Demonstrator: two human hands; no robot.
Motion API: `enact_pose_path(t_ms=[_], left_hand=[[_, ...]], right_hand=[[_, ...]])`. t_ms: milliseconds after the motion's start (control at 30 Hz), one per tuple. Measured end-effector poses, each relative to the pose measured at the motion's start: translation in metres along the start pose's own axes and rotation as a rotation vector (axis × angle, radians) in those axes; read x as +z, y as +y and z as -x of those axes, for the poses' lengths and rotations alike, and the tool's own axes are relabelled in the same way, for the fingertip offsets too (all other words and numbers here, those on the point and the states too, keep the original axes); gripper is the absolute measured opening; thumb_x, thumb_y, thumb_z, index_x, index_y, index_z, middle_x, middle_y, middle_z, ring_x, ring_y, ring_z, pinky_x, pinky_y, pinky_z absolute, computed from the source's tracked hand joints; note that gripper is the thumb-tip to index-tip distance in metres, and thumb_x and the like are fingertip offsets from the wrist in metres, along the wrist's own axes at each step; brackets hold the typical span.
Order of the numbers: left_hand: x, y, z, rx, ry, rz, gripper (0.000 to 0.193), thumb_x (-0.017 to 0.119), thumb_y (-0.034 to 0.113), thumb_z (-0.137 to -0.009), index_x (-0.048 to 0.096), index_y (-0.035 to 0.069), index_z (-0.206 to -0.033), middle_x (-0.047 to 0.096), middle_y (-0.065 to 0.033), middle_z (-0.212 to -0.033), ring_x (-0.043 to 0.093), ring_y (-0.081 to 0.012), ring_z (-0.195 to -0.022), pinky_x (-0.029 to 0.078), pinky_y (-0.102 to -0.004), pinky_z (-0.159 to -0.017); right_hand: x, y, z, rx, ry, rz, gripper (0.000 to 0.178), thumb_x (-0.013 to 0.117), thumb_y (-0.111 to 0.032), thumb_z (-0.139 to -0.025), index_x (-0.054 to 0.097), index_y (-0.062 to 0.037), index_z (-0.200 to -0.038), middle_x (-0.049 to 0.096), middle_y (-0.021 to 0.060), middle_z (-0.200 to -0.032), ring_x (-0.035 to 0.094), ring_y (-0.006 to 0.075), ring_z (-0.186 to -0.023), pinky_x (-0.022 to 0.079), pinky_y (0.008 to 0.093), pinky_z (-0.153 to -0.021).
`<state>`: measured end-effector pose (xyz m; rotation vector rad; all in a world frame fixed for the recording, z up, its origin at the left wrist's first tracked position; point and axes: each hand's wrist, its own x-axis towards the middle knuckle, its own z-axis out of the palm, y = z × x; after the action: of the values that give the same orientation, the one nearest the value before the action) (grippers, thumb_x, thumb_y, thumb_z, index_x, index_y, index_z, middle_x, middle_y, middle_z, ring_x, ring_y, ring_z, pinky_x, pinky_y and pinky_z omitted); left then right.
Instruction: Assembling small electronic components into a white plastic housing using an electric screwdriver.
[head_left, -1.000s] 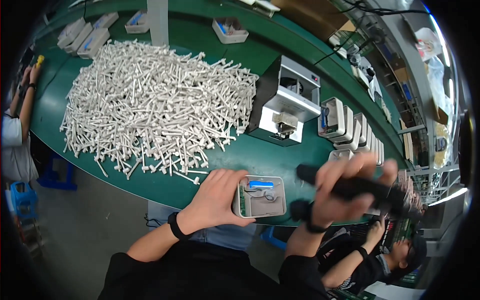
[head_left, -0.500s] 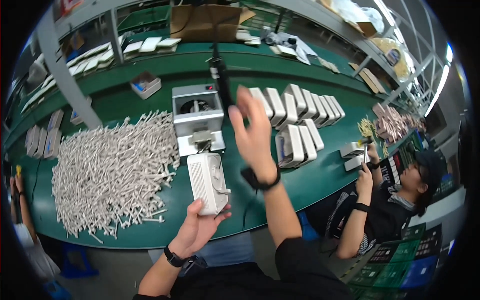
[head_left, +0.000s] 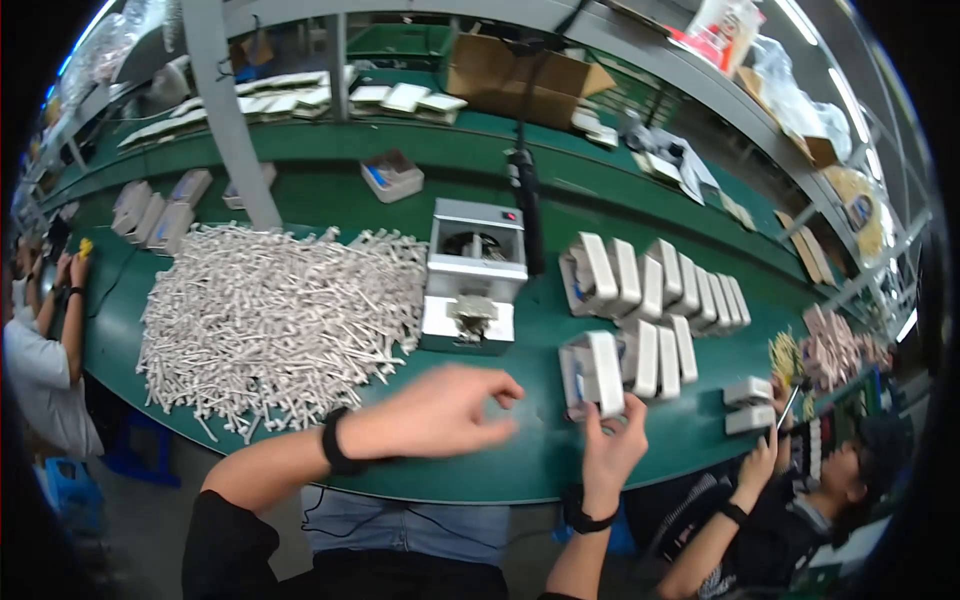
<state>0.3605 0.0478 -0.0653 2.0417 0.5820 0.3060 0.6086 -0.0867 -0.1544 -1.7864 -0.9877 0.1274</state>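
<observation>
My right hand point(head_left: 612, 450) grips the lower end of a white plastic housing point(head_left: 604, 368) between thumb and fingers. That housing stands on edge at the left end of the front row of similar white housings point(head_left: 668, 360). My left hand point(head_left: 440, 412) is over the table near the white pile, slightly smeared, its thumb apart from its curved fingers and nothing in it. Beyond it sits a grey metal machine point(head_left: 475, 265) with a round opening and a red switch. A black power screwdriver point(head_left: 525, 200) hangs upright just right of the machine.
A heap of small white plastic parts point(head_left: 280, 320) covers the green table's left side. An open-topped white box point(head_left: 392, 176) lies behind, near a grey post point(head_left: 232, 120). More housings point(head_left: 690, 285) stand in a back row. At right a co-worker point(head_left: 745, 490) holds a thin tool.
The white housing has left my left hand and now stands at the front row, gripped by my right hand. My right hand has moved away from the screwdriver. The view has shifted left.
</observation>
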Motion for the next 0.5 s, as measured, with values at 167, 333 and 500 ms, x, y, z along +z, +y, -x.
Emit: enact_pose_path(t_ms=[167, 333, 500], left_hand=[[-0.155, -0.064, -0.047, -0.123, 0.860, -0.371, 0.023, 0.069, 0.019, -0.094, 0.075, -0.002, -0.093, 0.075, -0.0084, -0.075, 0.071, -0.0181, -0.067, 0.056, -0.0346, -0.066], [-0.253, -0.222, -0.112, -0.650, 0.565, -0.824, 0.103, 0.081, 0.061, -0.074, 0.052, -0.003, -0.149, 0.059, -0.0317, -0.145, 0.056, -0.0459, -0.135, 0.047, -0.0495, -0.112], [-0.270, -0.285, -0.154, -0.498, 0.471, -0.922, 0.137, 0.083, 0.073, -0.064, 0.024, 0.002, -0.165, 0.041, -0.0357, -0.160, 0.038, -0.0543, -0.148, 0.030, -0.0520, -0.126]], right_hand=[[-0.021, 0.003, -0.009, 0.048, 0.019, 0.210, 0.037, 0.083, -0.006, -0.089, 0.058, 0.0034, -0.113, 0.073, 0.0169, -0.091, 0.076, 0.0250, -0.080, 0.057, 0.0370, -0.066], [-0.012, 0.008, -0.028, -0.082, 0.092, 0.436, 0.038, 0.085, -0.012, -0.087, 0.054, 0.0022, -0.106, 0.070, 0.0196, -0.085, 0.072, 0.0364, -0.078, 0.055, 0.0434, -0.071], [-0.019, 0.018, -0.045, -0.030, 0.119, 0.657, 0.038, 0.085, -0.013, -0.088, 0.055, 0.0016, -0.108, 0.067, 0.0183, -0.085, 0.068, 0.0370, -0.075, 0.054, 0.0456, -0.072]])
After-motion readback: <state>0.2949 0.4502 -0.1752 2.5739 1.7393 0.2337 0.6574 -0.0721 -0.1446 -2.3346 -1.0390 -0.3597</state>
